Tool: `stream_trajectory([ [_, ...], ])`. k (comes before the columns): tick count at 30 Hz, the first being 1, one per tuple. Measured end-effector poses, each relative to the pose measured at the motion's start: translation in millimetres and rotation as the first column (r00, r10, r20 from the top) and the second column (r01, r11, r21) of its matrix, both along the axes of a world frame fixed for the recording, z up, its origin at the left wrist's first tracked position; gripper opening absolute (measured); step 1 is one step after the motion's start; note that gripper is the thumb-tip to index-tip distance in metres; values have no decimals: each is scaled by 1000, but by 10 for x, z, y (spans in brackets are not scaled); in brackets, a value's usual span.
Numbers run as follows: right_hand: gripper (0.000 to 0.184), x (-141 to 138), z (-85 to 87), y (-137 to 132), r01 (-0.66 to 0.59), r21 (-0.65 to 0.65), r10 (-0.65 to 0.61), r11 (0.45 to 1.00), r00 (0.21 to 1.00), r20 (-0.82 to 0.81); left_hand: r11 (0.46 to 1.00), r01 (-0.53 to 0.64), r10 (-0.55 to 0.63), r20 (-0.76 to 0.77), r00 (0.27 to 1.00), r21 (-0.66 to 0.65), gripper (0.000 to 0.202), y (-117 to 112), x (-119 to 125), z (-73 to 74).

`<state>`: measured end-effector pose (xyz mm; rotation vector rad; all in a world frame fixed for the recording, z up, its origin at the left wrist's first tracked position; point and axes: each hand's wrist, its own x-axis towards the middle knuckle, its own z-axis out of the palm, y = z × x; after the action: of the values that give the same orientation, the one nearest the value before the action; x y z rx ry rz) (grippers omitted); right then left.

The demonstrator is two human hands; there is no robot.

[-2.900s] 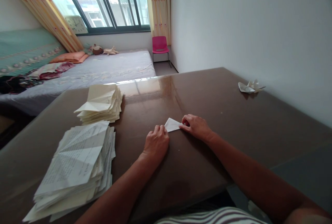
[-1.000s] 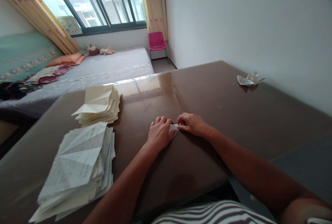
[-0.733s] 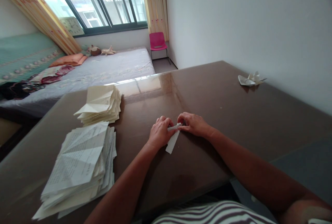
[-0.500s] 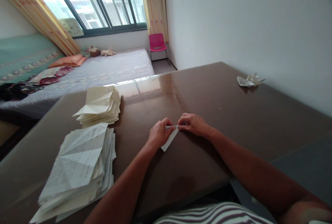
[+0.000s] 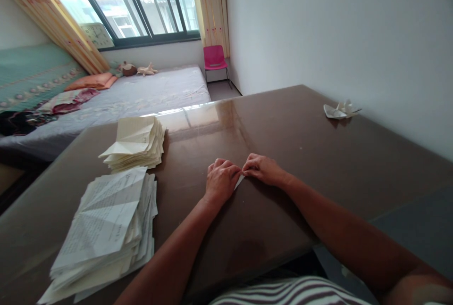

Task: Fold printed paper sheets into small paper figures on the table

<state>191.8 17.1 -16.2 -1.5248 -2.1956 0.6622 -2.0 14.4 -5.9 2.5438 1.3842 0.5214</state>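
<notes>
A small folded piece of white paper (image 5: 239,182) lies on the dark brown table (image 5: 318,154), almost wholly covered by my hands. My left hand (image 5: 221,181) lies curled over it and presses it down. My right hand (image 5: 262,169) pinches its right tip with the fingertips. Both hands meet at the paper in the middle of the table, near the front edge.
Two stacks of creased paper sheets stand at the left: a near one (image 5: 106,229) and a far one (image 5: 136,144). Finished folded paper figures (image 5: 339,110) sit at the far right by the white wall. Beyond the table are a bed (image 5: 134,93) and a pink chair (image 5: 214,58).
The paper strip that stuck out below my left hand half a second ago is now folded under it. My left hand has closed over the paper; my right hand has barely moved.
</notes>
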Motion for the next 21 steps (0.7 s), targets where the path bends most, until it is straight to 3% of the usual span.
stream_trajectory([
  [5, 16, 20, 6, 27, 41, -22, -41, 999, 999, 16, 999, -31, 31, 17, 999, -29, 26, 48, -1, -64],
  [16, 19, 45, 93, 4, -133, -33, 133, 990, 991, -17, 996, 38, -35, 49, 998, -75, 25, 48, -10, -59],
  [21, 19, 44, 81, 27, -2, -82, 1, 997, 1000, -16, 997, 2, 3, 74, 997, -73, 26, 99, -59, -71],
])
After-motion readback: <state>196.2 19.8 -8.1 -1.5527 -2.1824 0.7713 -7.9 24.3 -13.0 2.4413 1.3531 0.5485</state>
